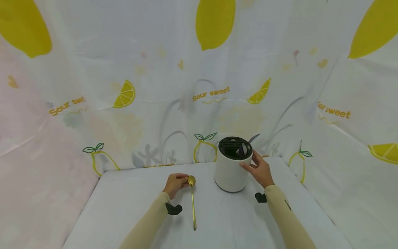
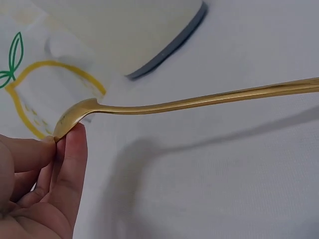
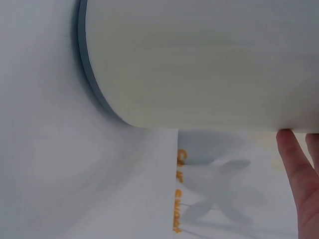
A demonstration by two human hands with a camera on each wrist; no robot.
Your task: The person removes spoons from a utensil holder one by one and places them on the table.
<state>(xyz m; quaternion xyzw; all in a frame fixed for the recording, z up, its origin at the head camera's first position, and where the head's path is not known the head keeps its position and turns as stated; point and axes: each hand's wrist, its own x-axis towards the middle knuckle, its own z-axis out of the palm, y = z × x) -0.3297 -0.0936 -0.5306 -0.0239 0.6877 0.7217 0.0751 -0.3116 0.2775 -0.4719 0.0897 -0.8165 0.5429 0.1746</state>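
Observation:
A long-handled gold spoon (image 1: 193, 204) is pinched at its bowl between the thumb and fingers of my left hand (image 1: 176, 185). Its thin handle stretches toward me, and its shadow falls on the white cloth below in the left wrist view. To the right stands a white cylindrical utensil holder (image 1: 231, 174) with a black slotted top and a dark base ring. My right hand (image 1: 261, 172) holds its upper right side, thumb at the front and fingers further back. Dark and silvery utensils (image 1: 243, 151) stick up from the holder's right part.
White cloth covers the table (image 1: 133, 207), whose back edge meets a hanging curtain (image 1: 174, 121) printed with lemons and lettering. Similar printed cloth encloses both sides. The holder stands near the back edge, right of the spoon.

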